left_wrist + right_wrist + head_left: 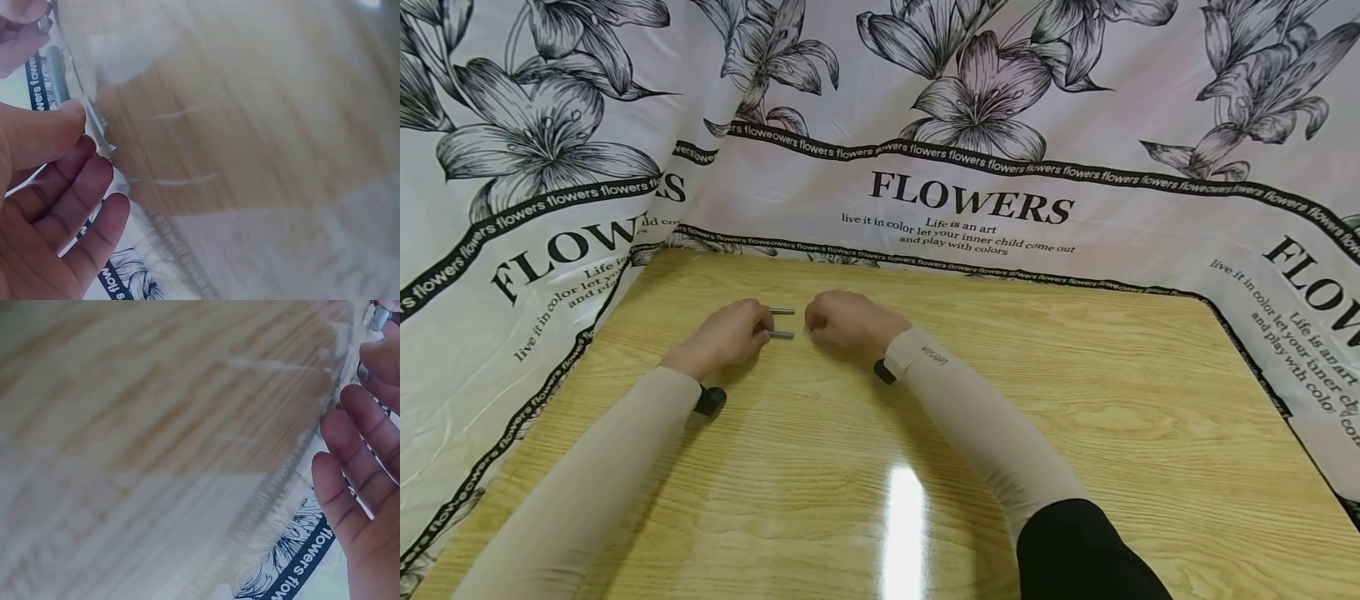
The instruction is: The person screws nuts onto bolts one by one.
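My left hand [722, 333] grips two parallel, silvery metal rods [781, 335] above the far left part of the table. Their free ends point right, towards my other hand, and their rear ends are hidden by my fingers. In the left wrist view one threaded rod [56, 75] sticks out past the thumb. Across a small gap, my right hand [850, 321] pinches a small metal piece [364, 372] like a nut, mostly covered by thumb and forefinger. The other right fingers are loosely bent.
The wood-grain table [1075, 400] has a glossy surface with a bright reflection at the front. Flower-printed cloth [970, 200] hangs behind it and down both sides. A black wrist device [710, 401] shows at the left wrist, another [885, 372] at the right.
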`<state>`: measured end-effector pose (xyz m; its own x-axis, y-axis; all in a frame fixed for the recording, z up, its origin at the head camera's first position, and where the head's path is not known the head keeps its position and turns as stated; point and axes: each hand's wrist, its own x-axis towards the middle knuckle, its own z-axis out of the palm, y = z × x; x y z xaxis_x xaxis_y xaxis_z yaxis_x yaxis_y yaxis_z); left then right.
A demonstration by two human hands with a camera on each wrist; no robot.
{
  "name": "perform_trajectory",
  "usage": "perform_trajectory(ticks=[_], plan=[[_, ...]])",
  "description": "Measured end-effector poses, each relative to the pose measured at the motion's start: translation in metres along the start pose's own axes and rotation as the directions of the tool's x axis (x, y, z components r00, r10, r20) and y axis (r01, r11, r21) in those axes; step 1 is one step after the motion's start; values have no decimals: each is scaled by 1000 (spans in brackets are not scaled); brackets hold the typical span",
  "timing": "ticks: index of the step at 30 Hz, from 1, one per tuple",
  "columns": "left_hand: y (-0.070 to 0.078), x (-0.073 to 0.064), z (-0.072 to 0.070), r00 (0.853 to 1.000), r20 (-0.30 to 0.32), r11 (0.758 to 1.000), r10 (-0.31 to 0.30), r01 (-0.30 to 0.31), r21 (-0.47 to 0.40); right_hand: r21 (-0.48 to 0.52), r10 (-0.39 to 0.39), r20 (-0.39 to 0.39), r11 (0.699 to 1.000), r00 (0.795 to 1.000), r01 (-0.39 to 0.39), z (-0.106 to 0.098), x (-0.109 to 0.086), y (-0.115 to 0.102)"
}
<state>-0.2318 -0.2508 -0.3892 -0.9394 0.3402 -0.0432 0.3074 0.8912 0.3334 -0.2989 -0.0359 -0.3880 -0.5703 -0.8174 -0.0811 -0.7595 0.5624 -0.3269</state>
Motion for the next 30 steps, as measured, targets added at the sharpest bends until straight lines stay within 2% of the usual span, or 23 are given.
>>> perform_trajectory(ticks=[15,26,30], plan=[[13,-2,1,1000,-26,994,12,-15,-106,78,46,-39,996,998,-43,-13,-15,2],[19,-5,3,999,-48,988,14,-22,-156,178,20,-111,984,994,1,-16,-30,2],[26,-5,4,997,-71,978,20,-34,-204,193,14,-131,981,991,11,-14,-37,3]])
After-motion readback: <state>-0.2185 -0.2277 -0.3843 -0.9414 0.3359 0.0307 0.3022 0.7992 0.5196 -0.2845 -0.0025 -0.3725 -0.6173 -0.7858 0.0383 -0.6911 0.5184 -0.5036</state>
